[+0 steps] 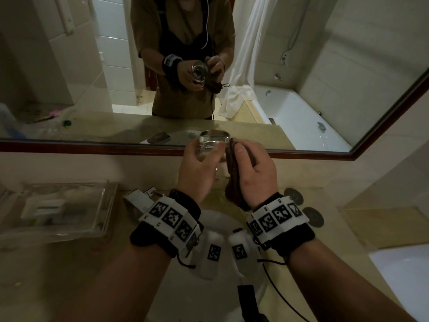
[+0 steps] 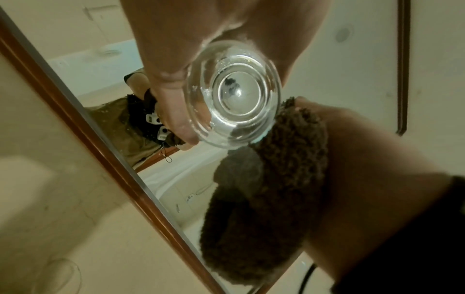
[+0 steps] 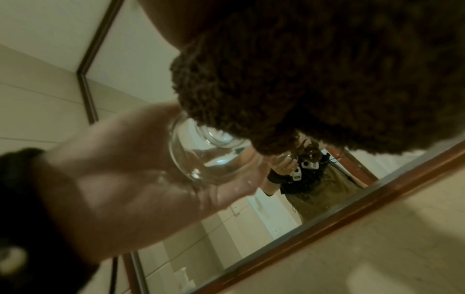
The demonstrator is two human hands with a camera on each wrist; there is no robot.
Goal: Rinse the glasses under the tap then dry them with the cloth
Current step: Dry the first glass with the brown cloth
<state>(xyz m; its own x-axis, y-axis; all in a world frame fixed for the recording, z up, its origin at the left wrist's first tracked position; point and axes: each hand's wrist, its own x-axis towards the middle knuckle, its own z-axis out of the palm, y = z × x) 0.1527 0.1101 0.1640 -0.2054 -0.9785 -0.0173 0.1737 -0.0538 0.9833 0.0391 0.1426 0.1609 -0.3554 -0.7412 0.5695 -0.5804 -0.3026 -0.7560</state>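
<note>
Here, glass (image 1: 212,148) in left hand (image 1: 197,169), cloth (image 1: 233,173) in right hand (image 1: 255,175).

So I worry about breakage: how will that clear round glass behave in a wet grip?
Probably slippery: droplets cling to the clear round glass and the left hand holding it looks wet. Likely heavy-bottomed, since its base looks thick. Fragile if dropped, as it is held above the hard white basin. The dark brown fuzzy cloth in the right hand should add friction.
</note>
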